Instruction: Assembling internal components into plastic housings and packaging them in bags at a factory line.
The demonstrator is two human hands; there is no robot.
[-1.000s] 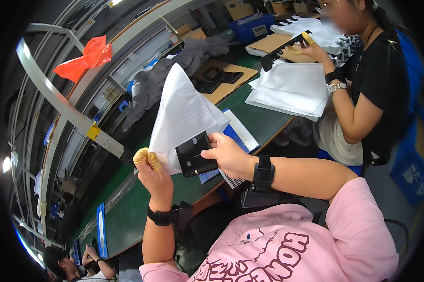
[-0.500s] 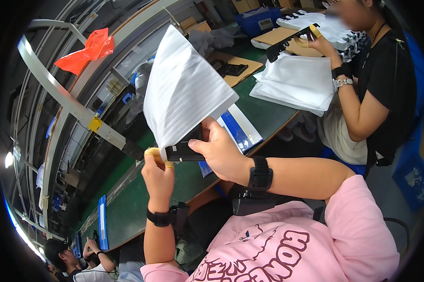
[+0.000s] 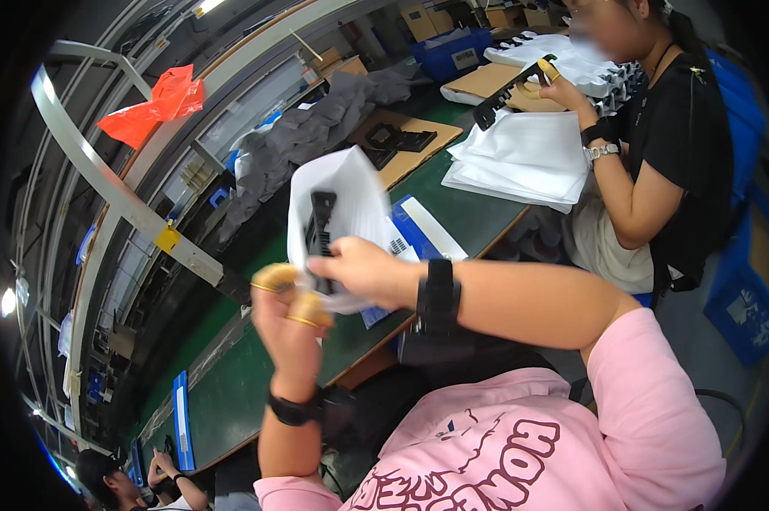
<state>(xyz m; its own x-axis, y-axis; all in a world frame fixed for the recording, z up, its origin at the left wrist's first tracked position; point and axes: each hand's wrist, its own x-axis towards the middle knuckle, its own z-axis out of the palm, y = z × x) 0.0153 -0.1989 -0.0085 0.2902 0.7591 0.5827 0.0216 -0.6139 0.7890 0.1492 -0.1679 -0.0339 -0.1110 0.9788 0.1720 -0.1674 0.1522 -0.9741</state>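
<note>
A white foam bag point(image 3: 363, 192) is tilted with its mouth toward me, and a long black plastic part point(image 3: 320, 223) with a toothed edge lies inside it. My right hand point(image 3: 372, 271) grips the part and the bag's near side, its thumb on the black piece; the other fingers are partly hidden. At the bag's lower left rim is my left hand point(image 3: 286, 328), with yellow finger cots on curled fingers that appear to pinch the rim. Motion blurs this hand and the bag's lower edge.
A green workbench point(image 3: 418, 192) runs diagonally, with a blue-and-white strip point(image 3: 431, 230) and cardboard with black parts point(image 3: 401, 140) on it. At the right, a co-worker point(image 3: 648, 153) holds a black part above stacked white foam sheets point(image 3: 521, 157). Grey sheeting point(image 3: 316, 119) lies behind; a metal frame point(image 3: 129, 187) arches left.
The bag has come down and turned, so its open mouth and the black part inside now show. My right hand has moved slightly left and down.
</note>
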